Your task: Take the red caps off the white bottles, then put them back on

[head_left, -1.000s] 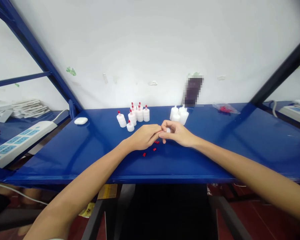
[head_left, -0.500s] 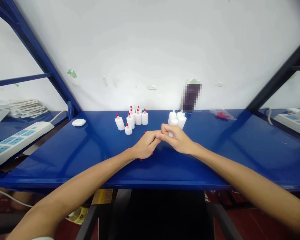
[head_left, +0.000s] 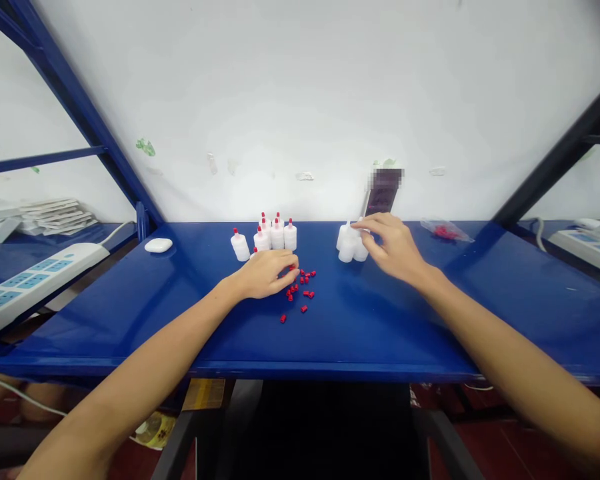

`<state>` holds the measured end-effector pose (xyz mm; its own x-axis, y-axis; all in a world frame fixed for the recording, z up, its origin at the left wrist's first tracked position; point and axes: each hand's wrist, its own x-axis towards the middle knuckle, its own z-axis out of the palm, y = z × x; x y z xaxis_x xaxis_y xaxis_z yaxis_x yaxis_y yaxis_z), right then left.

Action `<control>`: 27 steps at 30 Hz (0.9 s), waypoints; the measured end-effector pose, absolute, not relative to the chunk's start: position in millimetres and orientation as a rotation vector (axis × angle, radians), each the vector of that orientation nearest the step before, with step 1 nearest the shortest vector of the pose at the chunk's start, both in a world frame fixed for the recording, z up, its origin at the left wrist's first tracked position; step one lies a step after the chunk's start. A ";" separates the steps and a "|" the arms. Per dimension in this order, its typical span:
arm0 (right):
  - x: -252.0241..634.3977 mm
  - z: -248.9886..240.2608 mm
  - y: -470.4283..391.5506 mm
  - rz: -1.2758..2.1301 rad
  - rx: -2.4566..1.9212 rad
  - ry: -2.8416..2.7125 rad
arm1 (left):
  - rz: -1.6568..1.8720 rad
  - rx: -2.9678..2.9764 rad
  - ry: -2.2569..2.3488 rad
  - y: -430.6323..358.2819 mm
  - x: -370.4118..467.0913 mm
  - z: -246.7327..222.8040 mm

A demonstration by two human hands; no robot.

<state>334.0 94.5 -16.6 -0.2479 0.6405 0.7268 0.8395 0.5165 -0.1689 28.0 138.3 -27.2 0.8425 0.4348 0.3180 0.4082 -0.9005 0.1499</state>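
Blue bench, front edge nearest. Red caps, loose, scattered mid-bench, two strays closest to the edge. Left hand, low over the far left side of the scatter; thumb and fingertips curled near one another, a speck of red at the tips, pinched or merely lying beyond: impossible to tell. Right hand, farther out, stretched over uncapped bottles, upright and huddled; fingers and thumb at the bottle tops, clamped or just short: likewise impossible to tell. Step in hand, by judgement: taking up one cap at left, one bottle at right. Next move, same reading: calling for a sure hold on a single bottle without tipping its neighbours. Red-capped bottles, upright, grouped behind the left hand. White case, flat, well to the left. Clear bag, red inside, far right. Dark panel, partly pixelated, leaning against white wall.
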 end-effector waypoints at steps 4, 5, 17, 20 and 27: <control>333.1 -23.8 97.2 -0.464 -1.338 -2.090 | 0.472 3.003 0.716 136.9 32.2 -31.8; 332.9 -25.0 97.6 -0.471 -1.358 -2.112 | 0.473 3.013 0.725 137.4 31.9 -30.6; 324.8 -22.3 91.4 -0.460 -1.110 -1.993 | 0.455 2.720 1.989 145.6 1.3 12.4; 311.6 -23.8 84.1 -0.362 -0.927 -2.070 | 0.210 2.637 2.052 142.3 2.9 12.8; 272.0 -29.0 60.7 0.306 -1.054 -2.196 | 0.639 2.776 1.849 136.4 10.0 8.8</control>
